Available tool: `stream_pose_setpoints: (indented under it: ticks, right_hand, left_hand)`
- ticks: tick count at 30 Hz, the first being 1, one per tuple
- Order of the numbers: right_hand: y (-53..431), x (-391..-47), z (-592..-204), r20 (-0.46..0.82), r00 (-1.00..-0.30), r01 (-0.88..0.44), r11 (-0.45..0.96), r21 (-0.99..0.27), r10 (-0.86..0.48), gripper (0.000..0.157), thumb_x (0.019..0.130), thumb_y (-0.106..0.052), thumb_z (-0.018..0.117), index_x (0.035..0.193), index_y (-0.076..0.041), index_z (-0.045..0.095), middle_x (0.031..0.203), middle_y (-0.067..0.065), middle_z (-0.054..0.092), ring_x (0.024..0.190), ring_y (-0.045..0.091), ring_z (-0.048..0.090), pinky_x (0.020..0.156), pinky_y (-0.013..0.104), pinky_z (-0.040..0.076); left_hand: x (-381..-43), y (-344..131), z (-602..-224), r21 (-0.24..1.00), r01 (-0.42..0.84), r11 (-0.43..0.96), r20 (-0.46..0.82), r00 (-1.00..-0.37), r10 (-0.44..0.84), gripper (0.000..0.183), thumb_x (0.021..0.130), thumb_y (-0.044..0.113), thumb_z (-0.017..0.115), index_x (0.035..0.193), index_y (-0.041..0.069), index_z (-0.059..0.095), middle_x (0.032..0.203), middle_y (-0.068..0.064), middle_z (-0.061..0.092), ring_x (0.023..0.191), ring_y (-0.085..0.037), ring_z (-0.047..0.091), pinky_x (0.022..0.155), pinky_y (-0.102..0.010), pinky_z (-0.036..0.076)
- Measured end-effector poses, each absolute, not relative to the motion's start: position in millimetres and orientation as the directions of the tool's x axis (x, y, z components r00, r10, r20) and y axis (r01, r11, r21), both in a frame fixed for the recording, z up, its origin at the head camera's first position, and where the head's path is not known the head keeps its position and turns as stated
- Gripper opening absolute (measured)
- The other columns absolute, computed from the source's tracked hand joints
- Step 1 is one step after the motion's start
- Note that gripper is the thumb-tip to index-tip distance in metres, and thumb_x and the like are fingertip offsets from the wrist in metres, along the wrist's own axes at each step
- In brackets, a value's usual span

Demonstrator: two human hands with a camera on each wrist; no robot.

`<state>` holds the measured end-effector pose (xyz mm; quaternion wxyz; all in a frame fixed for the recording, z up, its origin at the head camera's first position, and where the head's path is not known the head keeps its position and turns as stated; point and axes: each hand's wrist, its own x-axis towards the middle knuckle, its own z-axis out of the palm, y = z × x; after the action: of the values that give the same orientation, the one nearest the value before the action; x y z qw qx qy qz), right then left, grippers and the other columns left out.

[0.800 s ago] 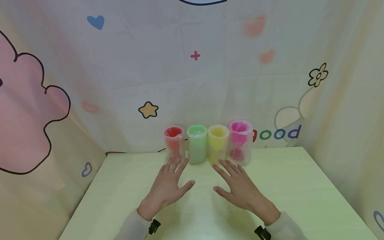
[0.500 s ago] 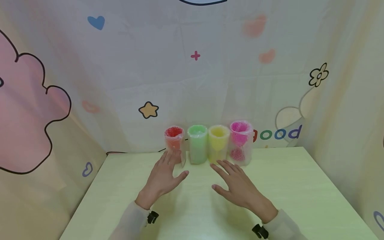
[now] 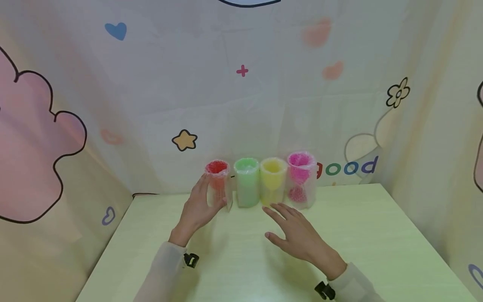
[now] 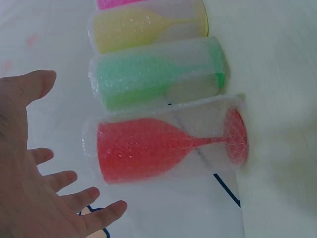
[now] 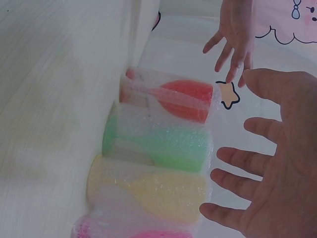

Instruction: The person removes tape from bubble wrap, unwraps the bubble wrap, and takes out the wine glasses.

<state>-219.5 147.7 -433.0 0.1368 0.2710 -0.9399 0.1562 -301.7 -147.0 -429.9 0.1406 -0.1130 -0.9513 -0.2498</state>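
A red goblet (image 3: 217,181) in bubble wrap stands upright at the left end of a row. My left hand (image 3: 195,209) is beside it, thumb and fingers spread around its near left side. In the left wrist view a gap shows between the left hand (image 4: 37,163) and the red goblet (image 4: 143,148). To the right stand wrapped green (image 3: 247,184), yellow (image 3: 273,178) and pink (image 3: 300,172) goblets. My right hand (image 3: 299,235) hovers in front of the yellow and pink ones, fingers apart, holding nothing.
The goblets stand at the back edge of a pale table (image 3: 241,260), close to a printed curtain (image 3: 245,109). Curtains hang on both sides too. A black clip (image 3: 191,260) sits at the left cuff and another clip (image 3: 324,290) at the right cuff.
My left hand has moved forward and left, from in front of the red goblet to beside it. The right hand has shifted only slightly. The goblets stay in place.
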Motion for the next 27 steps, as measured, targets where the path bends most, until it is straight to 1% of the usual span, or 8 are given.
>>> stream_pose_setpoints:
  ticks: [2, 6, 11, 15, 18, 24, 27]
  right_hand:
    - [147.2, -219.8, -433.0, 0.331, -0.821, -0.548, 0.806, -0.226, -0.465, 0.061, 0.089, -0.052, 0.053, 0.143, -0.031, 0.035, 0.145, -0.005, 0.041, 0.134, 0.022, 0.039, 0.11, 0.048, 0.034]
    - [146.4, -220.3, -433.1, 0.314, -0.828, -0.542, 0.807, -0.234, -0.465, 0.061, 0.089, -0.053, 0.052, 0.144, -0.032, 0.034, 0.145, -0.004, 0.041, 0.135, 0.021, 0.038, 0.11, 0.048, 0.033]
    - [146.1, -220.0, -434.8, 0.316, -0.827, -0.543, 0.807, -0.233, -0.465, 0.061, 0.089, -0.053, 0.052, 0.143, -0.032, 0.035, 0.146, -0.004, 0.041, 0.134, 0.022, 0.039, 0.11, 0.048, 0.034]
    - [146.6, -219.6, -436.4, 0.33, -0.82, -0.55, 0.804, -0.225, -0.468, 0.061, 0.088, -0.052, 0.053, 0.143, -0.031, 0.036, 0.145, -0.003, 0.042, 0.134, 0.022, 0.04, 0.109, 0.047, 0.035]
    - [146.5, -219.7, -437.4, 0.332, -0.819, -0.55, 0.804, -0.224, -0.468, 0.061, 0.088, -0.052, 0.053, 0.143, -0.031, 0.036, 0.145, -0.003, 0.042, 0.134, 0.022, 0.04, 0.109, 0.048, 0.035]
    - [142.5, -222.7, -437.7, 0.364, -0.797, -0.574, 0.792, -0.207, -0.482, 0.061, 0.089, -0.05, 0.055, 0.143, -0.028, 0.037, 0.144, 0.0, 0.044, 0.133, 0.025, 0.041, 0.108, 0.048, 0.036]
    - [138.0, -226.6, -435.2, 0.383, -0.784, -0.586, 0.785, -0.201, -0.488, 0.061, 0.089, -0.048, 0.055, 0.143, -0.027, 0.037, 0.143, 0.003, 0.045, 0.133, 0.026, 0.041, 0.107, 0.048, 0.036]
  left_hand:
    - [-308.4, -148.4, -429.6, 0.486, 0.285, 0.826, 0.334, -0.934, 0.126, 0.085, 0.084, 0.056, 0.055, 0.15, 0.023, 0.013, 0.157, -0.001, 0.015, 0.142, -0.029, 0.024, 0.096, -0.06, 0.043]
    - [-319.3, -151.5, -430.4, 0.563, 0.274, 0.78, 0.321, -0.942, 0.099, 0.086, 0.084, 0.052, 0.057, 0.15, 0.025, 0.01, 0.157, -0.001, 0.016, 0.141, -0.03, 0.025, 0.098, -0.062, 0.04]
    - [-332.3, -153.3, -433.1, 0.657, 0.234, 0.717, 0.282, -0.958, 0.054, 0.091, 0.081, 0.053, 0.061, 0.15, 0.028, 0.006, 0.156, -0.003, 0.018, 0.141, -0.031, 0.027, 0.103, -0.06, 0.037]
    - [-343.6, -153.0, -433.4, 0.731, 0.188, 0.656, 0.23, -0.973, 0.022, 0.097, 0.079, 0.055, 0.064, 0.15, 0.029, 0.002, 0.157, -0.004, 0.014, 0.143, -0.032, 0.023, 0.106, -0.059, 0.033]
    - [-351.8, -152.1, -433.5, 0.778, 0.162, 0.607, 0.201, -0.98, 0.004, 0.101, 0.077, 0.057, 0.066, 0.15, 0.029, 0.001, 0.158, -0.004, 0.013, 0.143, -0.033, 0.021, 0.106, -0.058, 0.033]
    - [-365.2, -152.0, -439.2, 0.824, 0.157, 0.545, 0.184, -0.983, 0.004, 0.101, 0.077, 0.049, 0.069, 0.15, 0.025, 0.003, 0.158, -0.005, 0.013, 0.143, -0.033, 0.022, 0.107, -0.057, 0.033]
    - [-369.6, -152.4, -443.6, 0.828, 0.168, 0.535, 0.189, -0.982, 0.016, 0.101, 0.078, 0.049, 0.069, 0.15, 0.023, 0.004, 0.157, -0.005, 0.014, 0.143, -0.032, 0.022, 0.108, -0.057, 0.032]
